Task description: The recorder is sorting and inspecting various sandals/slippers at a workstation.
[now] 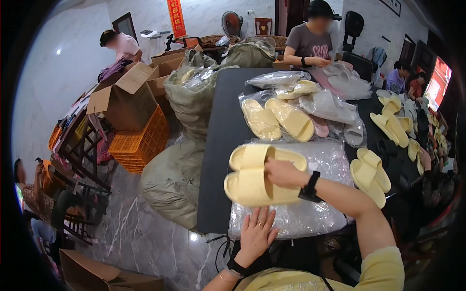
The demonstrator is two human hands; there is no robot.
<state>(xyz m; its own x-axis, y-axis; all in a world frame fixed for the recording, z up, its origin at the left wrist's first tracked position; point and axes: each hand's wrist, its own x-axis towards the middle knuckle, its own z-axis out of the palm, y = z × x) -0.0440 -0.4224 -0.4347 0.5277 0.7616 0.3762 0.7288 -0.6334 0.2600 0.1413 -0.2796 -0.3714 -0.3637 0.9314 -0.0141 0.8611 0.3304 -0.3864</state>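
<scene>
A pair of pale yellow slippers (244, 188) lies side by side over a stack of transparent plastic bags (310, 220). My right hand (284, 173) grips the pair at the straps, its fingers partly hidden by the slippers. Just below their near edge, my left hand (258, 232) rests on the plastic with its fingers spread and nothing held. Beyond the stack sit bagged yellow slippers (291, 119), with bagged white slippers (325, 104) next to them. To the right of the bags is a loose yellow pair (370, 174).
The dark table (225, 106) carries more loose slippers (391, 123) along its right side. Large greenish sacks (174, 179) stand against its left edge, near an orange crate (141, 140) and a cardboard box (128, 104). Across the table a person (313, 46) handles bagged slippers; others sit at right.
</scene>
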